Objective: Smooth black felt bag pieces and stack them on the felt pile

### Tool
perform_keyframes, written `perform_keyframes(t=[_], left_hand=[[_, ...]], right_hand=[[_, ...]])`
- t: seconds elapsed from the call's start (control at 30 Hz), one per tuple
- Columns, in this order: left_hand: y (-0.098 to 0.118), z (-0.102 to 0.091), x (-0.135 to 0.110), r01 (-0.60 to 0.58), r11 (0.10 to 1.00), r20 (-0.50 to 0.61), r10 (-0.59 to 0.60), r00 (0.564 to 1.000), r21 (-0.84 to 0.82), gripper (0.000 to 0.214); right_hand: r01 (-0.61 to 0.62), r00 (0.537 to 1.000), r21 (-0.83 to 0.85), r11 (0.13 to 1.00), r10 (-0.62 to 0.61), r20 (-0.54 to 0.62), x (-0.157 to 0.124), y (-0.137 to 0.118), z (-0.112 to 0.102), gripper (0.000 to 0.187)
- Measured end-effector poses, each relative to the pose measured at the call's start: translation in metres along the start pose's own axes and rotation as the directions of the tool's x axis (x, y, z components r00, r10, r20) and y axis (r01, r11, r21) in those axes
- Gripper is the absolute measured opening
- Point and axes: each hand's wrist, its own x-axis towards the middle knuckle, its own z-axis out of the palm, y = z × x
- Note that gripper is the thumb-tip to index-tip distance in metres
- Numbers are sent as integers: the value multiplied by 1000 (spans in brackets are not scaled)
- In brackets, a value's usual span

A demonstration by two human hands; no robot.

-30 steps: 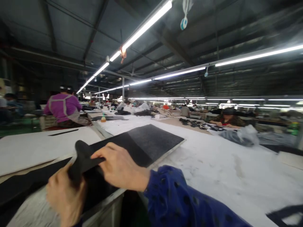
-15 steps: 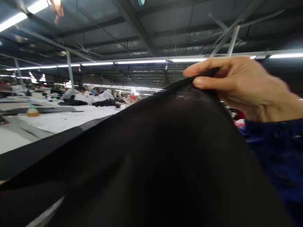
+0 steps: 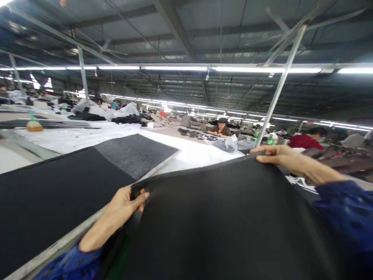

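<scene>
A large black fabric sheet [image 3: 204,210] hangs in front of me, stretched between both hands. My left hand [image 3: 122,206] pinches its upper left corner between thumb and fingers. At the upper right corner, my right hand [image 3: 279,159] grips the edge in the same way, a little higher and farther off. To the left, more black fabric [image 3: 64,186] lies flat on the table, and a dark grey speckled piece [image 3: 140,153] adjoins it near the far edge. The lower part of the held sheet runs out of view.
White sheeting [image 3: 192,155] covers the table beyond the fabric. A bottle of amber liquid [image 3: 34,124] stands at the left. Dark cloth heaps [image 3: 128,119] lie farther back. A person [image 3: 221,129] sits at a far table, and a metal post [image 3: 281,85] rises at the right.
The black sheet and my right hand have come down, uncovering the room behind. My left hand has come into view, holding the sheet's left corner.
</scene>
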Motion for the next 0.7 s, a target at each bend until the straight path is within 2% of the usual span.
perform_keyframes(t=[0.07,0.13,0.2,0.27,0.37,0.43,0.5,0.57,0.6,0.63,0.67,0.7], left_hand=[[-9,21,12,-30,996,60,25,998,80,27],[-19,31,19,-55,977,73,41,997,205,23],[-26,28,21,-80,943,72,60,996,324,23],[-25,18,21,-123,893,27,124,992,434,33],[0,7,24,-211,745,-65,323,944,633,51],[32,18,31,-318,626,28,428,903,712,44],[69,47,43,-502,548,272,448,851,669,30],[101,91,61,-650,521,519,395,758,553,25],[113,116,70,-681,536,609,342,716,500,25],[121,142,80,-664,580,661,267,701,471,27],[126,166,89,-612,644,674,197,712,459,29],[127,189,97,-593,671,681,176,711,446,33]], right_hand=[[-162,983,73,984,155,93,7,42,31,42],[-209,974,72,975,201,105,13,80,57,40],[-202,976,38,979,198,97,18,110,78,36],[-180,979,-2,984,179,95,20,129,94,34],[-161,982,-28,986,163,90,22,143,105,35],[-154,985,-33,988,156,77,21,147,106,36],[-144,987,-44,989,146,63,20,147,105,36],[-128,990,-59,990,132,52,18,146,104,36],[-117,992,-67,991,121,47,17,146,104,36],[-104,993,-73,992,108,44,16,145,104,36],[-93,995,-75,993,96,42,15,144,104,36],[-78,996,-79,994,81,39,14,144,105,37]])
